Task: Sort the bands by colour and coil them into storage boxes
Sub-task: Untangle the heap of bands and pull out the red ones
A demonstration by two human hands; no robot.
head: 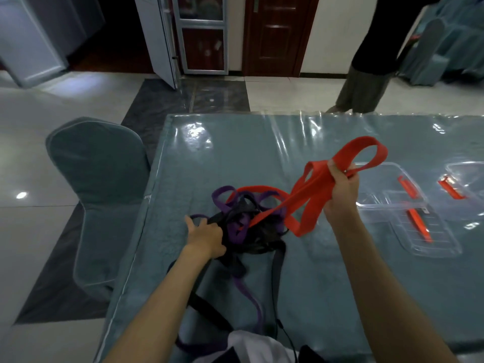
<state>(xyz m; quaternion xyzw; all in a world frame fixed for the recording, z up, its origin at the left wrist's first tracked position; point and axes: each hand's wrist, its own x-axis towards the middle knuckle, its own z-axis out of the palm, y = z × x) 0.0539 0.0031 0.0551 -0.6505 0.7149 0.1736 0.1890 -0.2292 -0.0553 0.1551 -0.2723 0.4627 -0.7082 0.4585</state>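
My right hand (340, 189) grips the looped red elastic band (309, 203); my left hand (207, 238) clutches the tangled black and purple bands (246, 226), fingertips buried.

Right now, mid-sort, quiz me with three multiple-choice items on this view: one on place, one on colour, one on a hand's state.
1. Where do the clear storage boxes lie from the tangled pile?
A. right B. left C. underneath
2. Which colour is the band held up by the right hand?
A. purple B. black C. red
3. What is the left hand doing?
A. hanging idle B. resting on the pile C. lifting a box

Key: 1 A, the boxes sit towards the table's right. 2 C, red loops hang from that fist. 3 B, it lies on the dark bands.
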